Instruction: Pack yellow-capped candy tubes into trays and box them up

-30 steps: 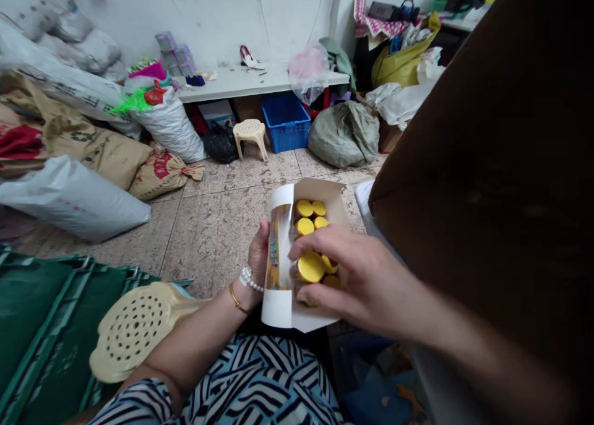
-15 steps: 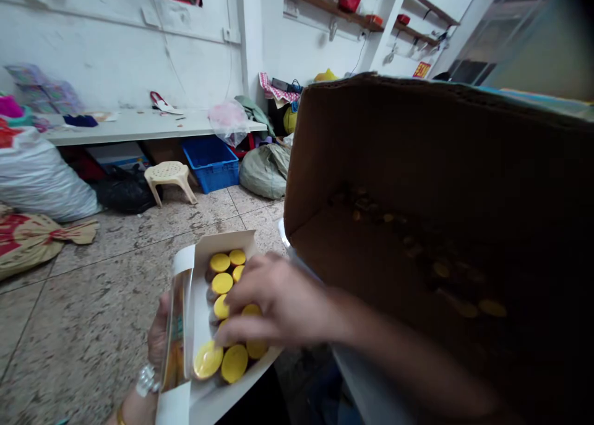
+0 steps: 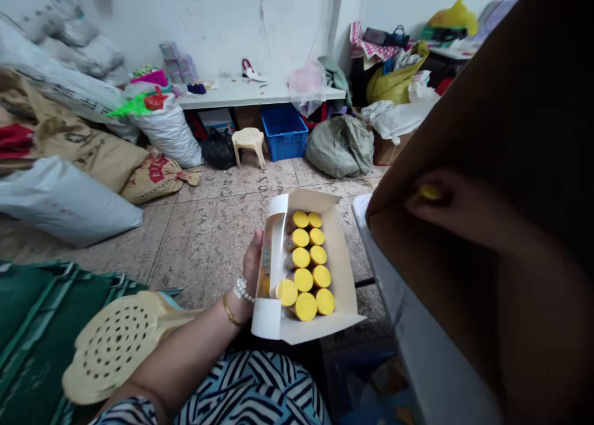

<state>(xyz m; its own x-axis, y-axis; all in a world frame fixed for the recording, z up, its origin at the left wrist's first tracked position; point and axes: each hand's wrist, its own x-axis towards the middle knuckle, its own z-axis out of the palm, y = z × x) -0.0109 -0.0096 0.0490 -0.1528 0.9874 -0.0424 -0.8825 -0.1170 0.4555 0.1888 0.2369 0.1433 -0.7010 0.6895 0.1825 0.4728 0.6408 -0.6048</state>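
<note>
My left hand (image 3: 253,261) grips a small open white carton (image 3: 346,261) from its left side, over my lap. Several yellow-capped tubes (image 3: 301,258) stand inside it in two rows. One more yellow-capped tube (image 3: 286,292) leans at the carton's near left corner. On the right, my right hand (image 3: 457,208) is inside a large brown cardboard box (image 3: 403,233). Its fingers are closed around a piece with a yellow cap (image 3: 430,192). The box's interior is too dark to make out what else lies there.
The cardboard box stands on a white table (image 3: 417,344). A cream plastic stool (image 3: 118,338) is at my left, beside green crates (image 3: 28,313). Full sacks (image 3: 88,146) line the left. Across the floor are a blue crate (image 3: 284,134), another stool (image 3: 249,139) and a grey-green bag (image 3: 341,145).
My right hand has left the carton and moved right into the cardboard box, where it holds a yellow-capped piece. My left hand still holds the carton. The view has turned left and down.
</note>
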